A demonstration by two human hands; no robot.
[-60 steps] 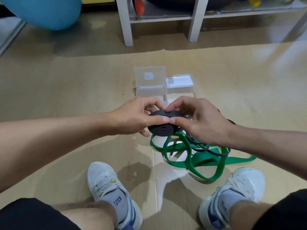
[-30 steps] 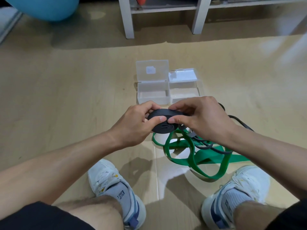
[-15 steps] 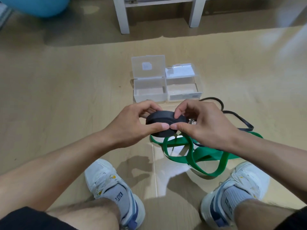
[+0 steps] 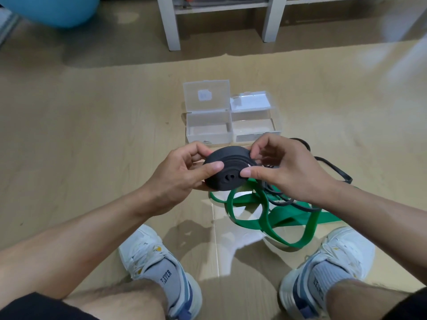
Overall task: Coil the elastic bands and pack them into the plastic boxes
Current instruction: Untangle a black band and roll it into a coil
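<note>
Left hand (image 4: pixel 175 179), right hand (image 4: pixel 284 172) pinch black coil (image 4: pixel 225 170); green band (image 4: pixel 265 215) below, open boxes (image 4: pixel 208 132) beyond.

Pale wooden floor (image 4: pixel 92 135), white shelf legs (image 4: pixel 172 26) at the far edge, blue ball (image 4: pixel 53 10) top left

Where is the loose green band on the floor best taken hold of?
Probably at the near loop of the green band, coming from above on the person's side: that loop lies open and free on the floor, while its far part sits under black strands.
</note>
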